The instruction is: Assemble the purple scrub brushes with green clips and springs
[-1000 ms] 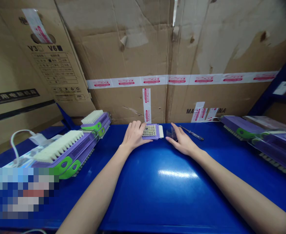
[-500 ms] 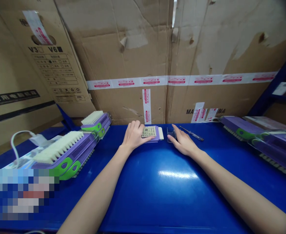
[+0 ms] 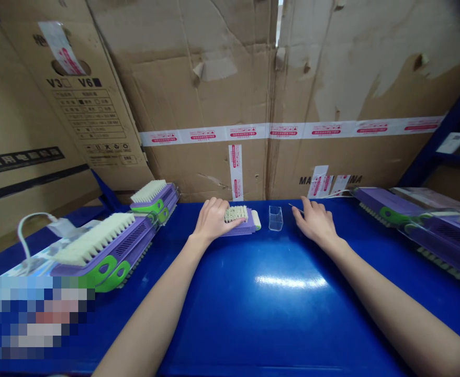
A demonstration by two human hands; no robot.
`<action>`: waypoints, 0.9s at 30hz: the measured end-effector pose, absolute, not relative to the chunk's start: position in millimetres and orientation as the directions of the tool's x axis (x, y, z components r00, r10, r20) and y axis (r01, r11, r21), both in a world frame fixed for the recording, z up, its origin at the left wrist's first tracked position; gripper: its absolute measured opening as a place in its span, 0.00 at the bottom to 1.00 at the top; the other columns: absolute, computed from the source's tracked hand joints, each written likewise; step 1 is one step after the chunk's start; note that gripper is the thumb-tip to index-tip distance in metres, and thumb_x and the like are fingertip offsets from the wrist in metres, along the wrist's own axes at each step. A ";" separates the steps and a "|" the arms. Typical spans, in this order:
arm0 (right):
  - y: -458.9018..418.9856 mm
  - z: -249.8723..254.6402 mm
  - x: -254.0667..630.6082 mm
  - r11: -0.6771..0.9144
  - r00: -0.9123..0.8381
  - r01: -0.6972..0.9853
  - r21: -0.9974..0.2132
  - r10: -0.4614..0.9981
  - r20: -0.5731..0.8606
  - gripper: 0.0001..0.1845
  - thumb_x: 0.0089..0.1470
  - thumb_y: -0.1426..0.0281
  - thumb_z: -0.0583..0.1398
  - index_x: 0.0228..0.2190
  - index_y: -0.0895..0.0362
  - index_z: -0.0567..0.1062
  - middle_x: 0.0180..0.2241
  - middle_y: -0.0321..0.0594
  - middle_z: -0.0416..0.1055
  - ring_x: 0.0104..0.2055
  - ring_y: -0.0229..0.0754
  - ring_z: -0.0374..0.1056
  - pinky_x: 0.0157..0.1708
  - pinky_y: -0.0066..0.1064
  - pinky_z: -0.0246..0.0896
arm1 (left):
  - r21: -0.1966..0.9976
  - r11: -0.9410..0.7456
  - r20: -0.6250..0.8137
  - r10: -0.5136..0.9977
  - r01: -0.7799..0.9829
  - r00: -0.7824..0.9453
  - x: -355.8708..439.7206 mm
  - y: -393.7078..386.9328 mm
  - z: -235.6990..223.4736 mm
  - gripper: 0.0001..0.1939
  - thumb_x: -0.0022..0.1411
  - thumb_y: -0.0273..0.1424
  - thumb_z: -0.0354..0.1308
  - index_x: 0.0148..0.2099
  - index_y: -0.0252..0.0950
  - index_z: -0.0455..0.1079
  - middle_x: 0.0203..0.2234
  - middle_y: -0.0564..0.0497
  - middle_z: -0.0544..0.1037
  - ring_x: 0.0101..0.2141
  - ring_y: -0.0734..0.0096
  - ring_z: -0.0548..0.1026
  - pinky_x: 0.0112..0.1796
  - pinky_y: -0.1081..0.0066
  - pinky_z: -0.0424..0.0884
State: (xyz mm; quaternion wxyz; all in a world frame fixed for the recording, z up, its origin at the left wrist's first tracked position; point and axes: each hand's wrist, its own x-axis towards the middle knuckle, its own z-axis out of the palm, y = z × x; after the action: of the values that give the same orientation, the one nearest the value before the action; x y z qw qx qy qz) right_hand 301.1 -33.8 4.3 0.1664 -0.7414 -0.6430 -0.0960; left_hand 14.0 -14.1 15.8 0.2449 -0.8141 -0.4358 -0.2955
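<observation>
My left hand (image 3: 212,220) is closed around the left end of a small purple brush (image 3: 245,226) with cream bristles facing up. Its thumb lies along the front of the bristles, and a cream tab sticks out at the brush's right end. A small clear plastic box (image 3: 276,219) stands on the table between my hands, touched by neither. Over to its right, my right hand (image 3: 316,222) is curled over a screwdriver (image 3: 295,207). Only the thin metal shaft shows, at the thumb and forefinger; the handle is hidden beneath the hand.
Larger purple and green brushes (image 3: 108,251) stand at the left, with others (image 3: 390,207) at the right. A white cable and plug (image 3: 62,226) lie at far left. Cardboard (image 3: 198,99) walls the back of the blue table (image 3: 230,314).
My right hand has let go of the clear box and moved right, over the screwdriver. My left hand and the brush have shifted slightly left and toward me.
</observation>
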 end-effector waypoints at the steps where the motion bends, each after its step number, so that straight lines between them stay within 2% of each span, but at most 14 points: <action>1: -34.3 4.9 302.8 -0.144 0.175 0.983 -0.111 0.920 0.351 0.30 0.60 0.58 0.43 0.57 0.63 0.59 0.48 0.59 0.66 0.50 0.58 0.60 0.43 0.47 0.57 | -0.147 -0.505 0.698 0.557 0.851 0.451 13.9 -14.4 16.0 0.26 0.55 0.56 0.50 0.32 0.36 0.69 0.26 0.46 0.71 0.32 0.62 0.67 0.33 0.64 0.62; 5: -36.6 6.7 309.9 -0.208 0.219 0.976 -0.070 0.927 0.305 0.27 0.59 0.60 0.46 0.54 0.63 0.62 0.46 0.59 0.67 0.49 0.59 0.61 0.41 0.46 0.57 | -0.157 -0.515 0.702 0.542 0.843 0.462 14.0 -14.7 16.2 0.28 0.56 0.56 0.50 0.36 0.33 0.70 0.29 0.45 0.71 0.33 0.61 0.66 0.35 0.63 0.63; 11: -36.6 5.0 312.6 -0.213 0.217 0.976 -0.040 0.948 0.233 0.24 0.57 0.62 0.48 0.51 0.62 0.65 0.45 0.56 0.68 0.47 0.58 0.63 0.40 0.45 0.58 | -0.151 -0.518 0.673 0.570 0.842 0.471 14.3 -13.9 15.5 0.34 0.55 0.57 0.49 0.45 0.30 0.71 0.32 0.43 0.70 0.35 0.59 0.65 0.37 0.61 0.64; 17: -37.6 3.8 308.6 -0.167 0.170 0.985 -0.031 0.954 0.248 0.23 0.55 0.71 0.49 0.51 0.62 0.65 0.43 0.57 0.69 0.46 0.55 0.65 0.39 0.42 0.60 | -0.158 -0.482 0.603 0.644 0.862 0.470 16.3 -16.3 20.3 0.30 0.54 0.58 0.49 0.33 0.34 0.71 0.30 0.44 0.68 0.35 0.59 0.65 0.36 0.60 0.64; 27: -40.2 7.4 305.3 -0.171 0.185 0.982 -0.076 0.943 0.278 0.25 0.55 0.73 0.49 0.55 0.58 0.63 0.43 0.54 0.67 0.38 0.51 0.70 0.33 0.37 0.61 | -0.096 -0.487 0.574 0.685 0.868 0.448 18.1 -18.9 20.3 0.27 0.55 0.56 0.50 0.31 0.36 0.67 0.26 0.46 0.74 0.29 0.62 0.71 0.32 0.63 0.66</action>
State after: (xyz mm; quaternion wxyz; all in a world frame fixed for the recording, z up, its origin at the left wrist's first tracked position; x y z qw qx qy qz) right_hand 305.3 -40.2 7.4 0.1193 -0.7605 -0.6328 -0.0836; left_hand 18.1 -18.9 20.3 0.1923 -0.8288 -0.4686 -0.2378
